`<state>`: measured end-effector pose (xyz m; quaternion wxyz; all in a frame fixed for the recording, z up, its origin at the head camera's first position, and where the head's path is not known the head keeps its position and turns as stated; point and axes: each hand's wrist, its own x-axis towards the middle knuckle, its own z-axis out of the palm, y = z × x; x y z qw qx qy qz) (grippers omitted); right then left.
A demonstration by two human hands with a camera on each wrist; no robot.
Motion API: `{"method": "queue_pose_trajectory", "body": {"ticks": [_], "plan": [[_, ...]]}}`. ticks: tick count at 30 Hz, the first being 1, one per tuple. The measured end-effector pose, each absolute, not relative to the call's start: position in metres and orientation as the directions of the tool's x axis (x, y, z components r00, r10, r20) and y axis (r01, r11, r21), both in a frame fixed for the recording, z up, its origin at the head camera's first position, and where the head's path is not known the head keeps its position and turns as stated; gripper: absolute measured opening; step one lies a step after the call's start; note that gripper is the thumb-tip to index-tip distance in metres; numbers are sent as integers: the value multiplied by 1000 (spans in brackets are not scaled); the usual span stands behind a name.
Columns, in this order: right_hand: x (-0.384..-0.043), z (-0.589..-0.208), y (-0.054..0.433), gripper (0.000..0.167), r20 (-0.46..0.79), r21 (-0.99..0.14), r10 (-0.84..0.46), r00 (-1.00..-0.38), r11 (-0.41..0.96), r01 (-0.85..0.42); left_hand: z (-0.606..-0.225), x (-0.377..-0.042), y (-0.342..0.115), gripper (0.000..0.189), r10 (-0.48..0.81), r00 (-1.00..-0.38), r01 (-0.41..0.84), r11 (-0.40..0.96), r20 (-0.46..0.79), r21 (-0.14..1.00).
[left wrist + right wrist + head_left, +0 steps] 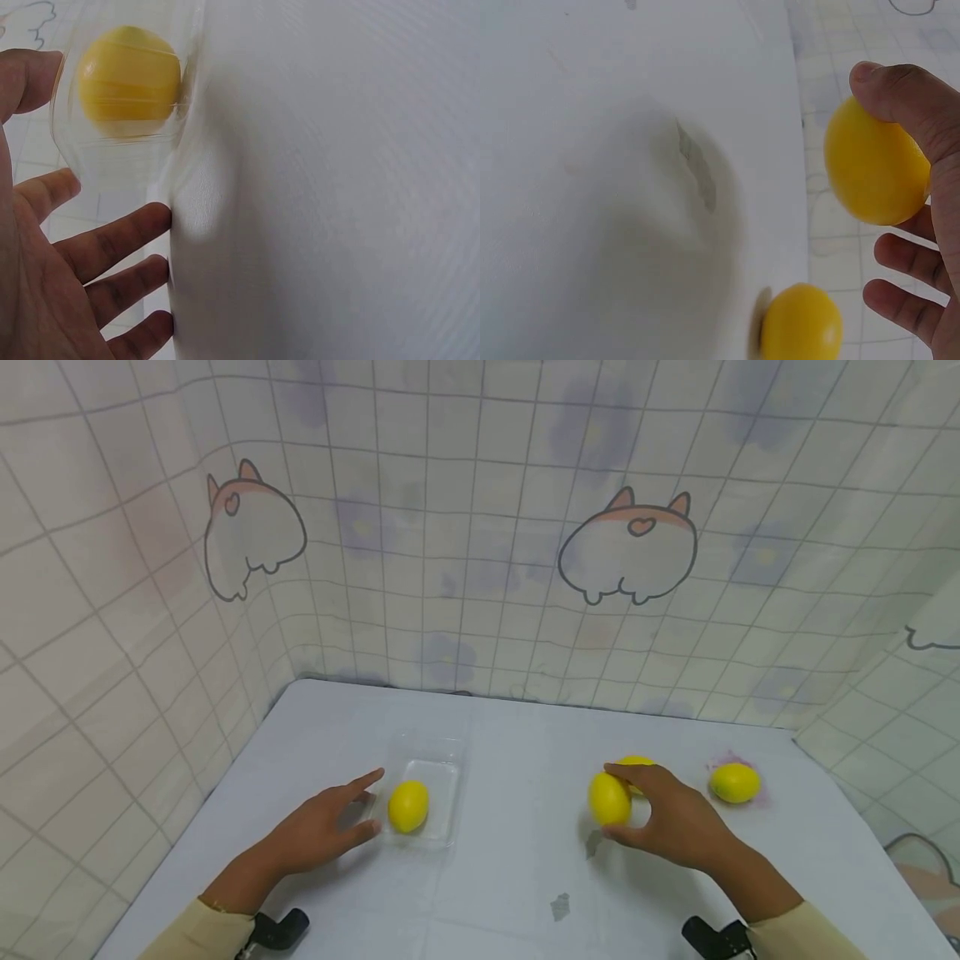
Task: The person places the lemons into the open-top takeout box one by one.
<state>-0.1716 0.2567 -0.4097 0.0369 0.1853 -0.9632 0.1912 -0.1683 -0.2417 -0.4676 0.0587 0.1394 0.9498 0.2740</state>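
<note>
A clear plastic box (442, 814) sits on the table left of centre with one yellow lemon (408, 806) inside. My left hand (318, 827) is at the box's left side, fingers spread and thumb apart; in the left wrist view, the thumb and index fingertips are right at the box wall. On the right, my right hand (671, 818) pinches another lemon (874, 165) between thumb and fingers, held above the table. Behind that hand lies a further lemon (802, 326), partly hidden in the head view.
Farther right, a yellow lemon (735, 782) rests on a pinkish mark on the white table (517, 777). Small grey patches (560, 907) show on the tabletop near the front. A grid-patterned curtain (495, 543) with cartoon animals hangs behind and at both sides.
</note>
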Motion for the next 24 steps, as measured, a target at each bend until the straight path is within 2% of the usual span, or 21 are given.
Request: {"method": "queue_pose_trajectory", "body": {"ticks": [11,24], "plan": [[-182,-412,235,87,164,-337,-397,-903,838,-429,-469,-168,-242,80,306,-952,246,806,-23,539],[-188,-411,206,86,134,-350,-393,-910,840,-415,-468,-168,-241,80,303,-953,243,810,-26,534]]}}
